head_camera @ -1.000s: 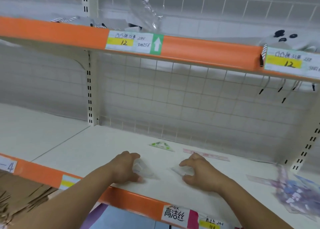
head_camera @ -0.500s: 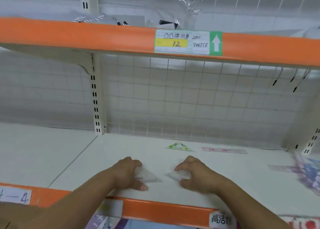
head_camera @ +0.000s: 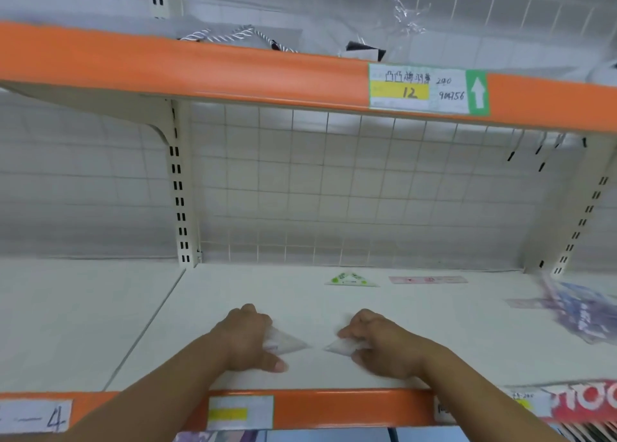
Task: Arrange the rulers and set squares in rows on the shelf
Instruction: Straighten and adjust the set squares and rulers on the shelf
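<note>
Two clear set squares lie near the front of the white shelf (head_camera: 417,324), tips pointing at each other. My left hand (head_camera: 248,336) grips the left set square (head_camera: 287,343) with curled fingers, thumb flat on the shelf. The fingers of my right hand (head_camera: 374,340) curl over the right set square (head_camera: 339,346). Farther back lie a green-printed set square (head_camera: 350,279) and a pink ruler (head_camera: 429,279). A loose pile of rulers and set squares (head_camera: 581,311) sits at the right, blurred.
A wire grid (head_camera: 334,188) backs the shelf. An orange-edged upper shelf (head_camera: 200,64) hangs overhead with a price label (head_camera: 427,89). The orange front lip (head_camera: 334,408) carries labels. An upright post (head_camera: 180,191) divides this bay from the left bay.
The view has swung left, so the shelf contents sit farther right in frame. Both hands stay on their set squares, whose tips now lie slightly closer together.
</note>
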`<state>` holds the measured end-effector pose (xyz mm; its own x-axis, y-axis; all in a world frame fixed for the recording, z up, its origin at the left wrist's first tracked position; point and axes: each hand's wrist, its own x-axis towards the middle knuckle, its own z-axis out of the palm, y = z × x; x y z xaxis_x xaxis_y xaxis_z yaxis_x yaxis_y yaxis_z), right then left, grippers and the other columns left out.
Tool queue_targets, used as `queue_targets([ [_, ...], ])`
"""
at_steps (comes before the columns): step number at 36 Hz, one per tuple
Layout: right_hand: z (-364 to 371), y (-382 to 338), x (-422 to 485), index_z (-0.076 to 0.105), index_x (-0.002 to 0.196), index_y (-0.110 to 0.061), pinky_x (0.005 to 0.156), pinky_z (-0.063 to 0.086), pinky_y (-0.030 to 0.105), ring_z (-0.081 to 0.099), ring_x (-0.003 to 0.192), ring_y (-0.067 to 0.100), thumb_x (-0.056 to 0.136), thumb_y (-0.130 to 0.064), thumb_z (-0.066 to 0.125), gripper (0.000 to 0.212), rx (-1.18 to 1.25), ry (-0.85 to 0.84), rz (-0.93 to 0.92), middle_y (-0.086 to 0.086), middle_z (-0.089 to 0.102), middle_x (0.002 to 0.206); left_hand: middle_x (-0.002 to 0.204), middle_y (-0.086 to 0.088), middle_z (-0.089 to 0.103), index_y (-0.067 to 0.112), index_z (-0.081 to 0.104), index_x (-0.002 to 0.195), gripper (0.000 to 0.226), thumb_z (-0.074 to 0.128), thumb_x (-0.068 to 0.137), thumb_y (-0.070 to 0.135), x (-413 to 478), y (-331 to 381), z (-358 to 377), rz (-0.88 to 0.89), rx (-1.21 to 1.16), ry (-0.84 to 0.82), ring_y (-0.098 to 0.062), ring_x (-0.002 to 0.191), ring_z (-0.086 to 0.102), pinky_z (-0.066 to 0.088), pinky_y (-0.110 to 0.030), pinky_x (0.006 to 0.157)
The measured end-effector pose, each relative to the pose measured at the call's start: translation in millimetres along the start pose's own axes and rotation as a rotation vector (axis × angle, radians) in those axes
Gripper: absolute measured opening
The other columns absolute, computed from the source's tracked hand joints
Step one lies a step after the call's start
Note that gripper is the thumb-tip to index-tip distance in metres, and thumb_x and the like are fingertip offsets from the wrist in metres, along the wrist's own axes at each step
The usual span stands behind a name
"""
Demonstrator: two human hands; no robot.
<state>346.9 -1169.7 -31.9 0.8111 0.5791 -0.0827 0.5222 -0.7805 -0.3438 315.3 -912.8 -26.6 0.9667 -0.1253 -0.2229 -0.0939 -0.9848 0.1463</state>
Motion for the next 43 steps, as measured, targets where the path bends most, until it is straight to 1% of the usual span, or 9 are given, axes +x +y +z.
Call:
queue_targets([
  [3, -1, 4, 3, 0.056, 0.129, -0.023, 0.100, 0.030, 0.012, 0.041, 0.110, 0.009, 0.090, -0.016, 0.056, 0.040, -0.014, -0.018, -0.010, -0.006, 0.038, 0.114, 0.108, -0.002, 0.037, 0.019, 0.053, 0.120, 0.070, 0.069, 0.070, 0.065, 0, 0, 2, -0.002, -0.010, 0.001, -0.022, 0.111, 0.043, 0.043, -0.035, 0.098],
  [8, -3, 8, 7, 0.054, 0.132, -0.022, 0.100, 0.029, 0.012, 0.040, 0.112, 0.008, 0.090, -0.019, 0.058, 0.042, -0.015, -0.058, -0.014, -0.006, 0.036, 0.116, 0.122, -0.003, 0.039, 0.022, 0.049, 0.126, 0.075, 0.070, 0.069, 0.065, -2, -1, 3, -0.006, -0.026, 0.003, -0.021, 0.115, 0.040, 0.040, -0.035, 0.101],
  [12, -8, 7, 10, 0.051, 0.135, -0.023, 0.103, 0.030, 0.017, 0.041, 0.119, 0.011, 0.089, -0.029, 0.062, 0.047, -0.040, -0.071, -0.025, -0.005, 0.040, 0.122, 0.119, -0.002, 0.041, 0.025, 0.052, 0.120, 0.071, 0.072, 0.066, 0.067, -5, -7, -2, -0.017, -0.063, -0.035, -0.019, 0.113, 0.042, 0.041, -0.034, 0.100],
  [16, -7, 1, 13, 0.054, 0.132, -0.026, 0.109, 0.029, 0.022, 0.040, 0.125, 0.012, 0.089, -0.041, 0.060, 0.045, -0.033, 0.022, -0.074, -0.009, 0.045, 0.124, 0.132, -0.008, 0.038, 0.018, 0.042, 0.137, 0.081, 0.068, 0.074, 0.063, -13, -22, -13, -0.098, 0.048, -0.106, -0.024, 0.123, 0.039, 0.036, -0.033, 0.106],
  [22, 2, -23, 22, 0.057, 0.130, -0.021, 0.105, 0.026, 0.017, 0.041, 0.125, 0.016, 0.095, -0.022, 0.052, 0.035, -0.099, 0.058, -0.210, -0.005, 0.051, 0.134, 0.137, -0.010, 0.042, 0.011, 0.040, 0.139, 0.086, 0.070, 0.074, 0.059, -25, -44, -18, -0.228, 0.102, -0.208, -0.025, 0.123, 0.048, 0.042, -0.029, 0.097],
  [26, 9, -35, 27, 0.059, 0.128, -0.019, 0.105, 0.031, 0.021, 0.045, 0.121, 0.018, 0.094, -0.016, 0.050, 0.035, -0.109, 0.062, -0.267, -0.003, 0.055, 0.131, 0.140, -0.009, 0.042, 0.007, 0.035, 0.142, 0.091, 0.070, 0.075, 0.058, -27, -48, -11, -0.238, 0.083, -0.185, -0.025, 0.126, 0.047, 0.040, -0.034, 0.105],
  [31, 18, -48, 32, 0.061, 0.125, -0.017, 0.105, 0.034, 0.022, 0.049, 0.120, 0.018, 0.093, -0.012, 0.047, 0.036, -0.090, 0.074, -0.319, -0.001, 0.057, 0.129, 0.140, -0.006, 0.038, 0.010, 0.031, 0.141, 0.084, 0.067, 0.080, 0.055, -33, -48, -10, -0.214, 0.043, -0.164, -0.024, 0.127, 0.043, 0.037, -0.034, 0.106],
  [37, 33, -72, 32, 0.062, 0.120, -0.012, 0.101, 0.039, 0.028, 0.051, 0.116, 0.021, 0.094, -0.015, 0.045, 0.031, -0.082, 0.052, -0.436, 0.006, 0.058, 0.123, 0.134, -0.007, 0.043, 0.009, 0.038, 0.136, 0.078, 0.068, 0.079, 0.054, -36, -46, -13, -0.204, 0.054, -0.168, -0.024, 0.121, 0.048, 0.040, -0.033, 0.101],
  [43, 38, -80, 40, 0.053, 0.130, -0.011, 0.108, 0.036, 0.039, 0.040, 0.130, 0.025, 0.101, -0.032, 0.036, 0.040, -0.223, -0.033, -0.338, 0.009, 0.047, 0.139, 0.135, -0.009, 0.048, 0.008, 0.044, 0.135, 0.078, 0.070, 0.077, 0.054, -31, -43, -16, -0.225, 0.109, -0.188, -0.026, 0.121, 0.052, 0.043, -0.030, 0.096],
])
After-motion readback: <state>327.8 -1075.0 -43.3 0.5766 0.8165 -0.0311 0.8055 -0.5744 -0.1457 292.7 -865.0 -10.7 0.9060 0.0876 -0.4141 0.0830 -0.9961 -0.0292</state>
